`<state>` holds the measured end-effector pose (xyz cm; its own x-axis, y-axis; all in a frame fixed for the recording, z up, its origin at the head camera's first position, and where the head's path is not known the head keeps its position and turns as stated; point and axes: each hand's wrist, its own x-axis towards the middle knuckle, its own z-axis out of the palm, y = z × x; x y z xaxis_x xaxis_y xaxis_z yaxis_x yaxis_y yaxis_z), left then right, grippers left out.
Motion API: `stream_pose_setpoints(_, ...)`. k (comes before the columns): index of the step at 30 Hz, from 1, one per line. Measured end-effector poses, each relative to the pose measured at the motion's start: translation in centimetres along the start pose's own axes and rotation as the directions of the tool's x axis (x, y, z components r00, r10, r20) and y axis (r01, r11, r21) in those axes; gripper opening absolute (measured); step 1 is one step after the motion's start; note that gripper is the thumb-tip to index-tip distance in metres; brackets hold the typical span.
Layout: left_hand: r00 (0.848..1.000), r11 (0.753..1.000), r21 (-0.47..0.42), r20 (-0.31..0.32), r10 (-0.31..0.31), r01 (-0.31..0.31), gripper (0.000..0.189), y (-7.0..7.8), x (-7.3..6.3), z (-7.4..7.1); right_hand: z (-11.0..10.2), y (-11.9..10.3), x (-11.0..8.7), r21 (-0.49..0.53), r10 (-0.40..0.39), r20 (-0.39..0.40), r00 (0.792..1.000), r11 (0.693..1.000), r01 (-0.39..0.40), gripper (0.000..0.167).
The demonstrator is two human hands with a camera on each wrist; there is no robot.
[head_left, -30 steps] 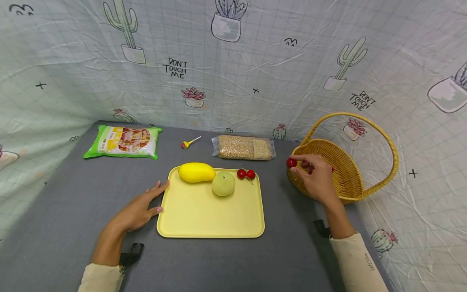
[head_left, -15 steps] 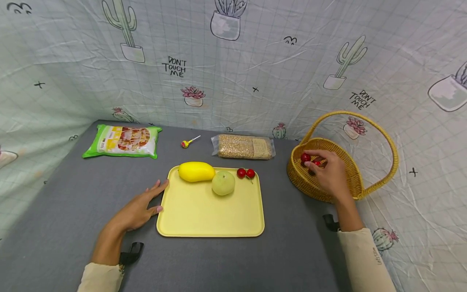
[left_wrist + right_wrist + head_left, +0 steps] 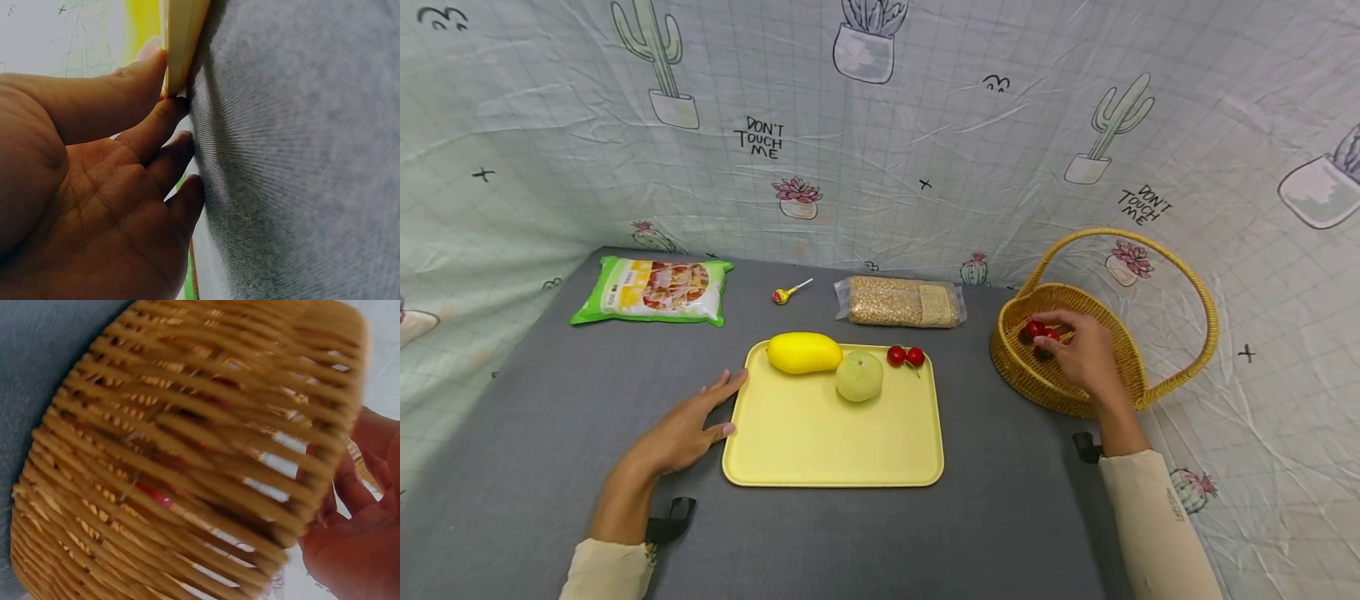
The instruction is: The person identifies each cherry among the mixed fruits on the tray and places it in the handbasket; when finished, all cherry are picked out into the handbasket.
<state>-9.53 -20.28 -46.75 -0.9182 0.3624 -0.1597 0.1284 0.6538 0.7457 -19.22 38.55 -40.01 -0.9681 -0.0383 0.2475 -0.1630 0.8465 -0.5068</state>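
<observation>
My left hand (image 3: 681,433) lies at the left edge of the yellow tray (image 3: 831,450), fingers fairly straight. In the left wrist view its thumb (image 3: 106,103) and index finger touch the tray's rim (image 3: 181,47). On the tray are a yellow mango (image 3: 805,353), a pale green round fruit (image 3: 859,377) and a joined pair of cherries (image 3: 906,357). My right hand (image 3: 1084,354) reaches inside the wicker basket (image 3: 1026,371), pinching a red cherry (image 3: 1034,328) between thumb and index finger. Another red cherry (image 3: 1051,335) shows beside it. In the right wrist view the basket wall (image 3: 187,437) hides the fingertips.
A green food packet (image 3: 653,289) lies at the back left of the grey table (image 3: 850,542). Near it is a lollipop (image 3: 790,292). A clear bag of grains (image 3: 901,302) lies left of the basket. The basket's tall handle (image 3: 1210,317) arches up at right, near the patterned cloth (image 3: 1255,417).
My right hand has carried the cherry from over the basket's left rim rightward and down into the basket. My left hand has stayed at the tray's edge.
</observation>
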Motion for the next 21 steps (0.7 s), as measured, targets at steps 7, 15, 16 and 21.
stream_pose_setpoints(7, 1.0, 1.0, 0.002, 0.004, -0.003, 0.003, 0.085, 0.1, -0.1, -0.1, 0.4, 1.0, 0.7, -0.028, 0.031, 0.106, 0.994, 0.999, -0.028, 0.031)
stream_pose_setpoints(15, 1.0, 1.0, -0.005, 0.001, -0.006, 0.006, 0.084, 0.2, -0.1, -0.1, 0.8, 2.1, 1.5, -0.059, 0.028, 0.206, 0.978, 0.998, -0.017, 0.031)
stream_pose_setpoints(16, 1.0, 1.0, -0.005, -0.002, 0.0, 0.0, 0.084, 0.2, -0.1, -0.1, 0.9, 2.3, 1.5, -0.062, 0.026, 0.212, 0.977, 0.998, -0.013, 0.031)
stream_pose_setpoints(21, 1.0, 1.0, -0.004, -0.006, 0.012, -0.012, 0.083, 0.2, -0.2, -0.2, 1.3, 3.0, 2.0, -0.08, 0.001, 0.229, 0.973, 0.997, 0.017, 0.029)
